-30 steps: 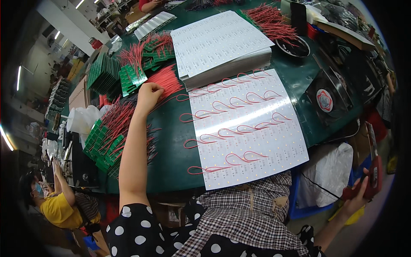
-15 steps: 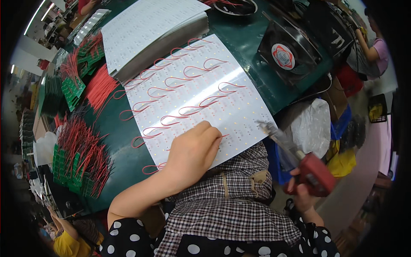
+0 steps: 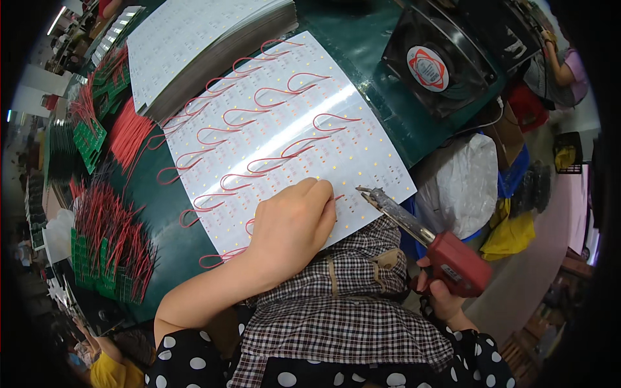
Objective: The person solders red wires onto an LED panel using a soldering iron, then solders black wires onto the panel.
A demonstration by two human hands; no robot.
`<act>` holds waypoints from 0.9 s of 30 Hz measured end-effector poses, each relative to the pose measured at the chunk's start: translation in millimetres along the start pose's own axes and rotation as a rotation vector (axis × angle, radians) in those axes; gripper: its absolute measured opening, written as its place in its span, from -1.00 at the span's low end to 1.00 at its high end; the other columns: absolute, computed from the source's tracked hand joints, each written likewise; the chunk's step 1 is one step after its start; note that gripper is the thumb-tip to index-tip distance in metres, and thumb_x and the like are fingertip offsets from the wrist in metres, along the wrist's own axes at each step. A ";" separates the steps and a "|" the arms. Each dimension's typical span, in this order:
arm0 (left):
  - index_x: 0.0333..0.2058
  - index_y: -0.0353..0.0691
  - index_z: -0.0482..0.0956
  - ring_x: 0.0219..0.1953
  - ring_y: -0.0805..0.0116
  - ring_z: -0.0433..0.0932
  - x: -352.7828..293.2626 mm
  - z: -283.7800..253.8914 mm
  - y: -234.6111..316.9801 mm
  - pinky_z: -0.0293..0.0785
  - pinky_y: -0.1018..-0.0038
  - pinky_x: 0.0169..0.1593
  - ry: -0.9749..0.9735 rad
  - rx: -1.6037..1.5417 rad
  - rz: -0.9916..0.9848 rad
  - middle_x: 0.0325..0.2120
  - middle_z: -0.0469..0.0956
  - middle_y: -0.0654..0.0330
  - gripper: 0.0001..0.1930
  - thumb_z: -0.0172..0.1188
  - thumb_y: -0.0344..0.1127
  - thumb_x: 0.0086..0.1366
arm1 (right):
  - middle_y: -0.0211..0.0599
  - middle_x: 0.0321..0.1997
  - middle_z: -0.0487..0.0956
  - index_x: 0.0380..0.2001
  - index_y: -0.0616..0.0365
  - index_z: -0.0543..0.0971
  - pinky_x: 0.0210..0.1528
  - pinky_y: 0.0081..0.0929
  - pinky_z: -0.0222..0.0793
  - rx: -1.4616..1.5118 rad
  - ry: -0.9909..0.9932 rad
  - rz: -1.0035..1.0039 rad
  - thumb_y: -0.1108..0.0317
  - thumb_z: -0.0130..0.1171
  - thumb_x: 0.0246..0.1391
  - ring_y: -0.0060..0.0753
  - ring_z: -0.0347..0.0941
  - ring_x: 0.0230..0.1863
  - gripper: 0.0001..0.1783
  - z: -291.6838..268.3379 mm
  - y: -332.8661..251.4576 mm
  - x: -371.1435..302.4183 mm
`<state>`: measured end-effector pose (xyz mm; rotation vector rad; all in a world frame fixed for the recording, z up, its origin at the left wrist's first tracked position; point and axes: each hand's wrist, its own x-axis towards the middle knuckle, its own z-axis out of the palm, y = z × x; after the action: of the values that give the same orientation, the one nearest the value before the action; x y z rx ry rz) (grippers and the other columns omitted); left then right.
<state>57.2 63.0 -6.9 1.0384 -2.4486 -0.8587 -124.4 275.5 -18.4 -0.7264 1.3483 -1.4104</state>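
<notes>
A white circuit board panel lies on the table in front of me, with rows of small pads and several looped red wires standing on it. My left hand rests over the panel's near part. Its fingers are pinched on a red wire, whose end just shows beside the fingertips; the rest is hidden under the hand. My right hand grips a red soldering gun from below. The gun's metal tip hangs over the panel's right part, a little right of my left fingertips; I cannot tell whether it touches.
Beyond the panel stands a thick stack of white panels. Red wires and green boards with wires lie to the left. A black fan stands at the far right, above a clear plastic bag. Other people work nearby.
The soldering gun has moved left, bringing its tip over the panel. My left hand keeps its pinch on the wire. The whole view has shifted slightly, with the panel appearing farther left.
</notes>
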 end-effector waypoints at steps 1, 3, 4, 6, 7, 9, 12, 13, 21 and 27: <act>-0.51 -0.28 0.42 -0.59 0.26 0.45 -0.5 -0.8 1.5 0.35 0.43 -0.51 -0.038 0.016 -0.034 -0.61 0.43 0.13 -0.94 0.11 -0.45 0.05 | -0.08 -0.11 0.43 0.07 0.29 0.22 -0.40 -0.62 0.36 0.001 0.003 0.005 0.30 0.20 -0.06 -0.53 0.40 -0.39 -0.36 1.1 -0.8 0.2; -0.53 -0.28 0.39 -0.59 0.25 0.44 0.0 -1.3 3.0 0.34 0.42 -0.52 -0.082 0.031 -0.068 -0.62 0.44 0.13 -0.92 0.10 -0.44 0.06 | -0.12 -0.18 0.48 0.04 0.37 0.24 -0.42 -0.66 0.37 0.008 0.042 0.078 0.28 0.26 -0.12 -0.56 0.42 -0.44 -0.31 4.2 -2.0 1.8; -0.54 -0.28 0.38 -0.59 0.24 0.44 0.6 -1.1 3.4 0.33 0.41 -0.52 -0.083 0.032 -0.072 -0.63 0.43 0.13 -0.91 0.09 -0.43 0.06 | -0.12 -0.18 0.48 0.04 0.37 0.24 -0.42 -0.66 0.37 0.009 0.043 0.083 0.28 0.26 -0.12 -0.56 0.42 -0.44 -0.31 4.2 -1.2 1.7; -0.55 -0.28 0.36 -0.60 0.23 0.43 0.9 0.2 3.1 0.32 0.40 -0.53 -0.086 0.034 -0.078 -0.63 0.42 0.14 -0.90 0.08 -0.43 0.06 | -0.17 -0.24 0.51 0.01 0.42 0.27 -0.42 -0.70 0.38 0.001 0.063 0.103 0.29 0.30 -0.17 -0.59 0.44 -0.45 -0.30 3.8 1.0 1.5; -0.55 -0.28 0.35 -0.60 0.23 0.43 1.2 0.7 2.6 0.31 0.40 -0.53 -0.093 0.029 -0.072 -0.63 0.42 0.14 -0.90 0.08 -0.43 0.06 | -0.17 -0.24 0.51 0.01 0.42 0.27 -0.42 -0.70 0.38 0.001 0.064 0.105 0.29 0.30 -0.17 -0.59 0.44 -0.45 -0.30 2.6 1.4 1.6; -0.55 -0.28 0.35 -0.60 0.23 0.42 1.5 0.7 2.2 0.31 0.40 -0.54 -0.101 0.024 -0.065 -0.64 0.41 0.14 -0.90 0.08 -0.43 0.06 | -0.18 -0.24 0.51 0.00 0.44 0.28 -0.33 -0.69 0.42 -0.032 0.024 0.121 0.33 0.31 -0.19 -0.58 0.47 -0.37 -0.31 -1.3 1.8 1.8; -0.55 -0.27 0.35 -0.60 0.23 0.43 2.1 -0.6 2.4 0.30 0.40 -0.54 -0.109 -0.002 -0.074 -0.64 0.40 0.14 -0.90 0.08 -0.43 0.05 | -0.18 -0.21 0.51 -0.01 0.45 0.28 -0.22 -0.63 0.44 -0.072 0.055 0.153 0.35 0.31 -0.20 -0.54 0.48 -0.28 -0.31 -2.1 5.3 -1.5; -0.55 -0.27 0.35 -0.60 0.23 0.43 2.0 -0.8 2.7 0.30 0.40 -0.54 -0.106 -0.004 -0.067 -0.64 0.40 0.14 -0.91 0.08 -0.43 0.05 | -0.18 -0.21 0.51 -0.01 0.45 0.28 -0.22 -0.63 0.44 -0.071 0.055 0.154 0.35 0.31 -0.20 -0.54 0.48 -0.28 -0.31 -3.2 7.4 -2.9; -0.54 -0.27 0.36 -0.60 0.21 0.43 2.9 -3.5 3.2 0.30 0.39 -0.54 -0.119 -0.010 -0.072 -0.63 0.40 0.14 -0.91 0.07 -0.43 0.05 | -0.20 -0.21 0.53 -0.06 0.42 0.35 -0.18 -0.56 0.44 -0.595 -0.084 -0.003 0.32 0.30 -0.20 -0.46 0.51 -0.23 -0.37 -17.6 23.0 -9.1; -0.52 -0.27 0.35 -0.57 0.17 0.43 3.0 -2.7 4.4 0.31 0.36 -0.52 -0.127 0.009 -0.052 -0.61 0.41 0.12 -0.91 0.06 -0.42 0.05 | -0.22 -0.25 0.53 -0.09 0.38 0.36 -0.35 -0.62 0.41 -0.548 0.065 -0.032 0.26 0.29 -0.17 -0.52 0.49 -0.37 -0.41 -10.7 29.3 -15.4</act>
<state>54.3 62.1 -1.8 1.0863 -2.5419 -0.9584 -122.0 297.4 -45.2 -1.0645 1.8075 -1.0963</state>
